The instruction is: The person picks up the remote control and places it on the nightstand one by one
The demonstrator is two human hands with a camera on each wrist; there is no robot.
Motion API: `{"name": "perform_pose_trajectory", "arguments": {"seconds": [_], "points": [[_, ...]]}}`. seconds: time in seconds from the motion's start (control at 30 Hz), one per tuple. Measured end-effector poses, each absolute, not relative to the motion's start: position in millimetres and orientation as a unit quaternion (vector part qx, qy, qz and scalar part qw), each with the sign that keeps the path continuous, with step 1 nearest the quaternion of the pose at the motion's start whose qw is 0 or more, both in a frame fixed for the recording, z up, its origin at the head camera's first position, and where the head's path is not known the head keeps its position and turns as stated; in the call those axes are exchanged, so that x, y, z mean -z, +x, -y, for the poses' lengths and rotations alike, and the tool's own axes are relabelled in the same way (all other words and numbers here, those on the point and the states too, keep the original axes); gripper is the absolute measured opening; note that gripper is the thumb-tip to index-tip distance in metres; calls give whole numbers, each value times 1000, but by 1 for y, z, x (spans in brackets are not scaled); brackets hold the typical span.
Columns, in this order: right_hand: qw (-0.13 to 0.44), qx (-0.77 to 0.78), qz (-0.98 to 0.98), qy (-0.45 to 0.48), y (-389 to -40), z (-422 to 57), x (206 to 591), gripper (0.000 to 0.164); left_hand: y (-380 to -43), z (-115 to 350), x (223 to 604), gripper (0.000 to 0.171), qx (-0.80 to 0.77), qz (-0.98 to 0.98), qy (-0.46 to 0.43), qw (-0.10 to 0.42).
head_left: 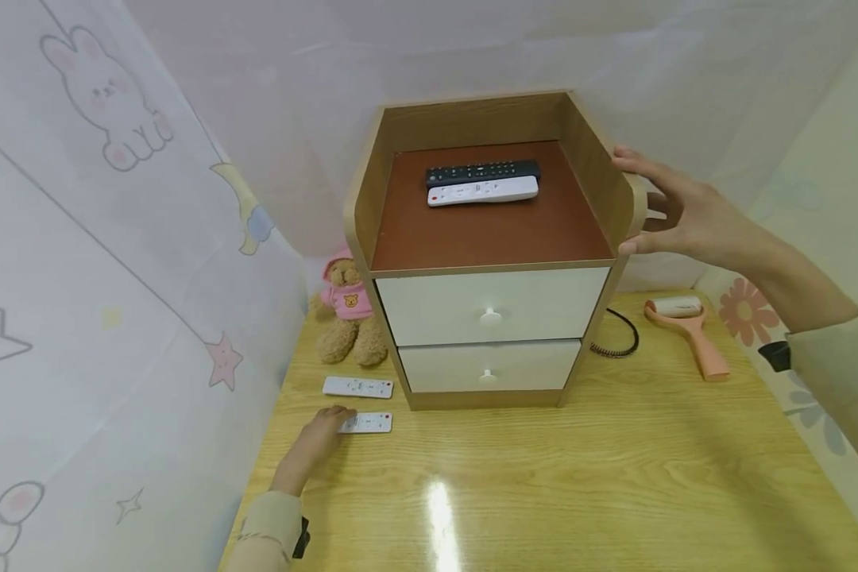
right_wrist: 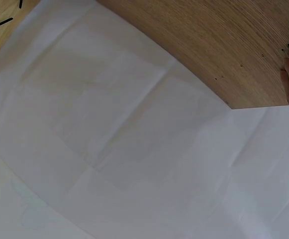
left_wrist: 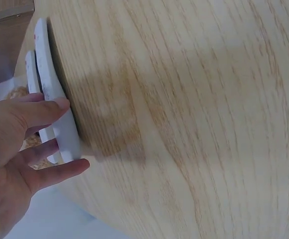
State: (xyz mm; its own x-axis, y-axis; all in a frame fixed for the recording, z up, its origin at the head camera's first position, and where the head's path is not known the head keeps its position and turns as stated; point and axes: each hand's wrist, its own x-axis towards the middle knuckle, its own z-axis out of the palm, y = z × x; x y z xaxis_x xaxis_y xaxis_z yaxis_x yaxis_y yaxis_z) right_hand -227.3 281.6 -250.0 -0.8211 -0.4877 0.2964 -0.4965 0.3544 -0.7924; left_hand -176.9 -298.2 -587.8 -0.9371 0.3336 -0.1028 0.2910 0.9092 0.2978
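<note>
I have the left hand (head_left: 320, 433) at the near white remote (head_left: 372, 423), on the table (head_left: 515, 492), left of and slightly forward of the front left corner of the cabinet (head_left: 432, 314). Its fingers grasp the remote's left end. The remote's long axis runs roughly parallel to the cabinet's front; the red-button end points right. The second white remote (head_left: 357, 387), just behind, is aligned similarly. Beyond it, a plush bear (head_left: 350, 306) sits beside the cabinet's left side. Right of the cabinet, I see a coiled cord (head_left: 618, 351) and, farther out, an orange lint roller (head_left: 695, 338). I have the right hand (head_left: 693, 218) gripping the cabinet's right side panel. On the cabinet's top lie the third white remote (head_left: 482, 191), red button left, and, directly behind, a black remote (head_left: 486, 171).
</note>
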Motion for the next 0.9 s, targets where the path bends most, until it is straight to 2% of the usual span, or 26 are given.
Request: {"name": "perform_pose_trajectory", "arguments": {"seconds": [0.23, 0.53, 0.9], "points": [[12, -466, 836, 289, -228, -280, 249, 101, -180, 302, 595, 52, -136, -976, 147, 91], [11, -476, 828, 296, -226, -282, 250, 100, -180, 305, 595, 45, -154, -973, 157, 76], [14, -467, 834, 292, -227, -282, 250, 100, -170, 303, 600, 57, -109, -979, 169, 22]]}}
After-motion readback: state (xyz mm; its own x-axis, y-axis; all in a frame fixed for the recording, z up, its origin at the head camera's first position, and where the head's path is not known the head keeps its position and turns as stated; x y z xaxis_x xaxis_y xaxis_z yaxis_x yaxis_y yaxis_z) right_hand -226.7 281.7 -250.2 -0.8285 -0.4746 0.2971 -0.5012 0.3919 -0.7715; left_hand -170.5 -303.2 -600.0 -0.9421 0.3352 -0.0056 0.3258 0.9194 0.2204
